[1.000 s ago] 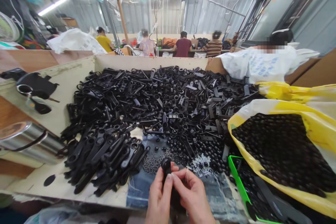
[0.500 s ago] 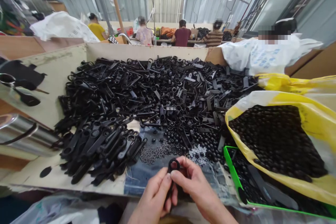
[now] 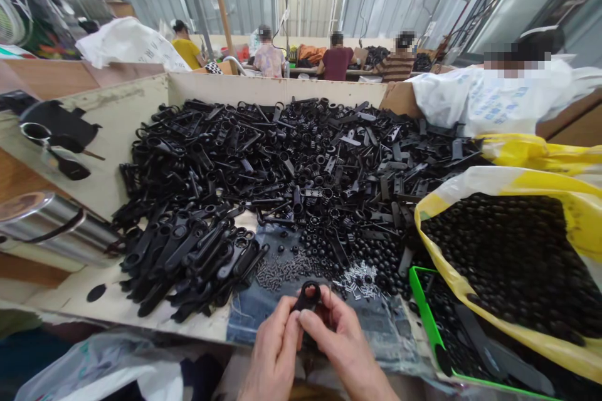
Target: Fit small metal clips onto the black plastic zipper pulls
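Note:
My left hand (image 3: 275, 341) and my right hand (image 3: 336, 335) are close together over the front edge of the table. Both hold a black ring-ended handle (image 3: 305, 302), ring up, its lower part hidden by my fingers. My right thumb presses against it just below the ring. Under and beyond my hands lies a denim cloth (image 3: 244, 319). On it are dark grey pins (image 3: 285, 270) and a heap of silver pins (image 3: 361, 280). Black balls (image 3: 380, 257) spread behind the silver pins. Similar ring-ended handles (image 3: 183, 254) lie stacked to the left.
A large pile of black parts (image 3: 226, 144) covers the table behind. At right, a yellow-and-white bag (image 3: 426, 216) of black balls overlaps a green tray (image 3: 426, 310). A steel flask (image 3: 63, 229) leans at left. Several people sit working in the background.
The view has shifted, so the table contents appear further right. My hands still hold the handle; its ring is tilted more toward the pile, and my right fingers have shifted slightly around it.

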`<move>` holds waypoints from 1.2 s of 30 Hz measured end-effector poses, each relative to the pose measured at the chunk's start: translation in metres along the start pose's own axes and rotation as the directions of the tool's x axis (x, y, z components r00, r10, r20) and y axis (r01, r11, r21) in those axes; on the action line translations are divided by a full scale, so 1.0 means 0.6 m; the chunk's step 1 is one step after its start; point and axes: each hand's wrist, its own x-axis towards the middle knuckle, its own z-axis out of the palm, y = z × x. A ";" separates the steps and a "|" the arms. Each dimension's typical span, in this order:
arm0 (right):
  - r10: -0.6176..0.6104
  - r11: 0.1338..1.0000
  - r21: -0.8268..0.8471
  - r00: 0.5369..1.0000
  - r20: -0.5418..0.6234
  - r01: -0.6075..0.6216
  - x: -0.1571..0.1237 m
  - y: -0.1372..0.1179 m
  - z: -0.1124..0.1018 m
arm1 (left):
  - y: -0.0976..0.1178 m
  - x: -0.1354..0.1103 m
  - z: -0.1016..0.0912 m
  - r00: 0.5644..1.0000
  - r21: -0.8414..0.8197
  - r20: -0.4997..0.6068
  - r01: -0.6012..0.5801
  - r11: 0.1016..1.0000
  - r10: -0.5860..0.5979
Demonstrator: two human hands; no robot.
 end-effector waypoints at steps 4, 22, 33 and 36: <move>0.006 0.992 0.124 1.000 -0.005 -0.006 -0.006 -0.001 0.014 | -0.009 -0.006 -0.005 0.998 0.008 -0.063 -0.015 1.000 0.015; -0.102 0.989 -0.108 0.994 0.033 0.105 -0.002 -0.052 -0.001 | 0.031 0.005 -0.047 0.946 0.116 0.245 -0.248 0.962 0.214; -0.008 1.000 0.013 0.998 -0.063 0.009 0.037 0.004 0.018 | -0.018 0.018 -0.008 0.958 0.077 -0.173 -0.217 0.973 0.227; -0.035 0.998 -0.040 0.998 0.049 0.037 0.046 0.000 0.013 | 0.030 0.036 -0.066 0.915 0.362 0.085 -0.397 0.843 0.395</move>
